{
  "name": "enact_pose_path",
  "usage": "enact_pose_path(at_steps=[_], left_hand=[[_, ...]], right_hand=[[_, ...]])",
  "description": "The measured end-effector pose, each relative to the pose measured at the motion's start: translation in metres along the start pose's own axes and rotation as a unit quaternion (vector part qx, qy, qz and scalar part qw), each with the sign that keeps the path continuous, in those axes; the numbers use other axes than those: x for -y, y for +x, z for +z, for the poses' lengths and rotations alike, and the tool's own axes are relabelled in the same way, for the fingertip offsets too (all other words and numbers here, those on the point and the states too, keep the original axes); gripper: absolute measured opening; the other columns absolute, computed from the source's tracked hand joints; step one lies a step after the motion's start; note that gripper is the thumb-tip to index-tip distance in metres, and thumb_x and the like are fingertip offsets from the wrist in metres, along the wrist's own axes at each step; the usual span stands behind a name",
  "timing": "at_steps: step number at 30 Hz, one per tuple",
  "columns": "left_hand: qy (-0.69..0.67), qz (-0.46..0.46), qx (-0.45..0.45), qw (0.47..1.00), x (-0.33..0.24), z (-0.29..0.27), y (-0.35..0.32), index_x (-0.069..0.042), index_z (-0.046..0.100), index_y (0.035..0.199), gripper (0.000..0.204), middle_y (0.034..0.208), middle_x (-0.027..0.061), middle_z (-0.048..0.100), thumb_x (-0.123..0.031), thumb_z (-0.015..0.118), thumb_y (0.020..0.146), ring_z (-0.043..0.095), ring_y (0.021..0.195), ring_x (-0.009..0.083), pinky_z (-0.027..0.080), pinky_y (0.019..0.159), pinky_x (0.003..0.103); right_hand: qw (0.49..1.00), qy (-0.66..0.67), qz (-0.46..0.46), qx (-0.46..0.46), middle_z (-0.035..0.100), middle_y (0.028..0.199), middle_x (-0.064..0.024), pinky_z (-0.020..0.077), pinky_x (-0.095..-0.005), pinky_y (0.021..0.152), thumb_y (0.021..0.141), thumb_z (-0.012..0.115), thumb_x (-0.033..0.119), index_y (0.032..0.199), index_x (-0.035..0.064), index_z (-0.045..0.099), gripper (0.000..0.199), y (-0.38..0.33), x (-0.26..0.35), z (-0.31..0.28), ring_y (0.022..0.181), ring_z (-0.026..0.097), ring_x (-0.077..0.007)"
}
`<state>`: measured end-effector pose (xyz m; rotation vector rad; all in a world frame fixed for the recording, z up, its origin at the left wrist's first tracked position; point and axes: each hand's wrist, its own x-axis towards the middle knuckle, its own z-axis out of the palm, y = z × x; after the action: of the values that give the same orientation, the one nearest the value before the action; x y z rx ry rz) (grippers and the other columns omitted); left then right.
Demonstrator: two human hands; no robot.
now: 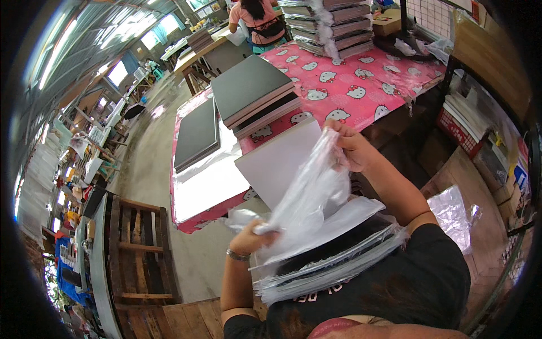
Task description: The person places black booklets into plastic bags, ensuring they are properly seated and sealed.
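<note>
Plastic sleeve pulled open over the stack

Both hands pinched a clear plastic bag [313, 195]: left hand [248, 237] at its lower end, right hand [353, 148] at its top, above wrapped boards [333, 265] near the pink tabletop [361, 85]. Bagging seemed underway; next, its mouth likely needed spreading.

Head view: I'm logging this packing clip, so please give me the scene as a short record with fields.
left hand: grips the lower end of the clear plastic bag
right hand: pinches the bag's upper edge
under bag: wrapped flat stack against the person's body
table: pink patterned cloth, grey boards, white sheet
background: another person at the far end
</note>
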<state>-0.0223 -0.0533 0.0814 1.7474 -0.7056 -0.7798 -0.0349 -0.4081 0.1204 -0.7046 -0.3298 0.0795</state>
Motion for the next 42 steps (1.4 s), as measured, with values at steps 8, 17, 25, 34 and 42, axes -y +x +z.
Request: enact_pose_path(at_steps=[8, 17, 25, 34, 42], left_hand=[[-0.267, 0.139, -0.305, 0.904, -0.001, -0.065, 0.052, 0.001, 0.052, 0.111, 0.037, 0.097, 0.0206, 0.063, -0.015, 0.060, 0.078, 0.064, 0.085, 0.0252, 0.052, 0.073, 0.032], [0.202, 0.085, -0.524, 0.823, -0.017, -0.006, 0.065, -0.001, 0.054, 0.118, 0.037, 0.101, 0.0127, 0.064, 0.003, 0.054, 0.081, 0.057, 0.068, 0.0120, 0.048, 0.069, 0.025], [-0.206, -0.032, -0.225, 0.952, -0.039, -0.029, -0.001, -0.004, 0.061, 0.086, 0.006, 0.075, 0.0066, 0.061, -0.006, 0.060, 0.081, 0.055, 0.066, 0.0105, 0.044, 0.058, 0.023], [-0.230, -0.248, -0.079, 0.938, 0.164, -0.005, 0.035, -0.005, 0.064, 0.088, 0.013, 0.081, 0.0064, 0.064, -0.017, 0.060, 0.083, 0.055, 0.069, 0.0127, 0.045, 0.061, 0.026], [-0.131, -0.296, -0.071, 0.943, 0.239, 0.030, 0.017, -0.005, 0.065, 0.089, 0.016, 0.083, 0.0060, 0.065, -0.019, 0.061, 0.083, 0.056, 0.070, 0.0140, 0.046, 0.062, 0.028]], right_hand=[[0.988, -0.151, 0.000, 0.010, 0.043, 0.072, 0.0056, 0.0324, -0.0164, 0.047, 0.076, 0.059, 0.002, 0.098, 0.0084, 0.053, 0.024, 0.032, 0.022, -0.029, 0.054, 0.040, -0.0008], [0.635, -0.718, -0.252, -0.130, 0.053, 0.092, -0.0148, 0.0460, -0.0334, 0.070, 0.076, 0.057, -0.003, 0.112, 0.0021, 0.059, 0.037, -0.002, -0.014, -0.027, 0.080, 0.055, -0.0263], [0.954, -0.267, 0.108, -0.080, 0.061, 0.086, -0.0031, 0.0458, -0.0219, 0.058, 0.079, 0.064, 0.003, 0.093, 0.0017, 0.062, 0.014, -0.039, 0.031, -0.037, 0.068, 0.058, -0.0092], [0.934, -0.087, 0.340, -0.071, 0.063, 0.100, -0.0127, 0.0527, -0.0308, 0.072, 0.079, 0.062, 0.002, 0.110, -0.0026, 0.057, 0.032, -0.090, -0.093, -0.205, 0.086, 0.064, -0.0200], [0.740, -0.552, 0.363, -0.128, 0.063, 0.089, -0.0081, 0.0484, -0.0332, 0.068, 0.078, 0.064, 0.009, 0.101, 0.0006, 0.062, 0.025, -0.130, -0.098, -0.260, 0.077, 0.059, -0.0175]])
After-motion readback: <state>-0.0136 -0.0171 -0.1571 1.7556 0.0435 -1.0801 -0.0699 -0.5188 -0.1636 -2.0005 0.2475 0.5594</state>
